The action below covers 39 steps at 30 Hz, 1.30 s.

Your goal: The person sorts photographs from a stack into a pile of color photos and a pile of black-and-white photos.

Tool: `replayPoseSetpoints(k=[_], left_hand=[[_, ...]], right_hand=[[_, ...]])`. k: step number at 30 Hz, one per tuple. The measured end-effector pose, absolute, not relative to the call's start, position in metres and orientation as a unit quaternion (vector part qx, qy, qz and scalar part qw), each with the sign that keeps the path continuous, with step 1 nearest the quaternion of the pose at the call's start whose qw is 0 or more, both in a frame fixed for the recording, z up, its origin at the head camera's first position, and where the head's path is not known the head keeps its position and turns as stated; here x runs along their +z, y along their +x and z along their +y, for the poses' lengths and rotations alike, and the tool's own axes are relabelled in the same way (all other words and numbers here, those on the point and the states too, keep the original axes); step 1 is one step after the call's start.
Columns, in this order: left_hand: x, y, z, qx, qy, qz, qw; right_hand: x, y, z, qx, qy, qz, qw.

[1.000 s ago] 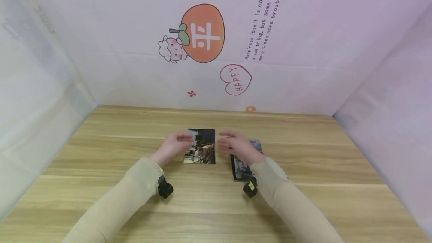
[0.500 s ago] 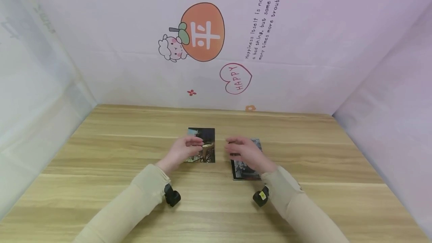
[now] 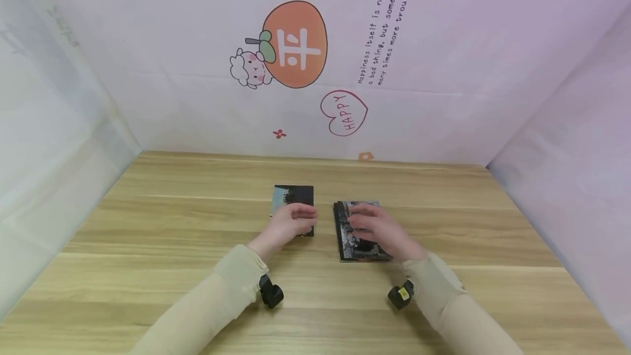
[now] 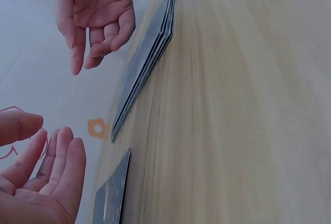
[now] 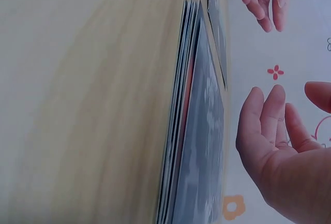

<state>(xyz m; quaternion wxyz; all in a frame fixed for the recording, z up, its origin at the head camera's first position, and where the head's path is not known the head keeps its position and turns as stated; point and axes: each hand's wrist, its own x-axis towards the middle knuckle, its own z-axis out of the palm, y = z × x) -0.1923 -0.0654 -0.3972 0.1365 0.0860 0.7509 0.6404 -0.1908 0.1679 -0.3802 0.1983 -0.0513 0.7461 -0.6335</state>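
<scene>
A single glossy photo card lies flat on the wooden table, partly covered in the head view by my left hand. That hand hovers with relaxed fingers and holds nothing. To its right sits a stack of photo cards with a grey picture on top. My right hand is above this stack, fingers loosely bent, also holding nothing. The left wrist view shows the layered edges of the stack apart from the single card. In the right wrist view, air shows between my right hand and the stack.
The wood-grain table ends at a printed white cloth backdrop behind the cards. White cloth walls stand at the left and right. Small black wrist cameras hang under both sleeves.
Both hands have moved to the right and a little nearer to me. My left hand now overlaps the single card; more of the stack's left side shows. Neither the card nor the stack has visibly shifted.
</scene>
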Motion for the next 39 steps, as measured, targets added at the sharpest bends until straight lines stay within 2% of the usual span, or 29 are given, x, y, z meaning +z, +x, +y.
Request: replayPoseSetpoints(k=[11, 18, 27, 39], left_hand=[[-0.407, -0.197, -0.035, 0.648, 0.087, 0.746, 0.129], [-0.414, -0.198, -0.021, 0.675, 0.071, 0.718, 0.154], [-0.418, -0.198, -0.014, 0.694, 0.050, 0.697, 0.175], [-0.417, -0.199, -0.013, 0.698, 0.043, 0.693, 0.174]], right_hand=[[-0.380, -0.189, 0.201, -0.626, -0.041, 0.759, 0.176], [-0.382, -0.191, 0.220, -0.595, -0.044, 0.786, 0.160], [-0.389, -0.195, 0.236, -0.598, -0.030, 0.783, 0.168], [-0.396, -0.202, 0.245, -0.612, -0.009, 0.769, 0.187]])
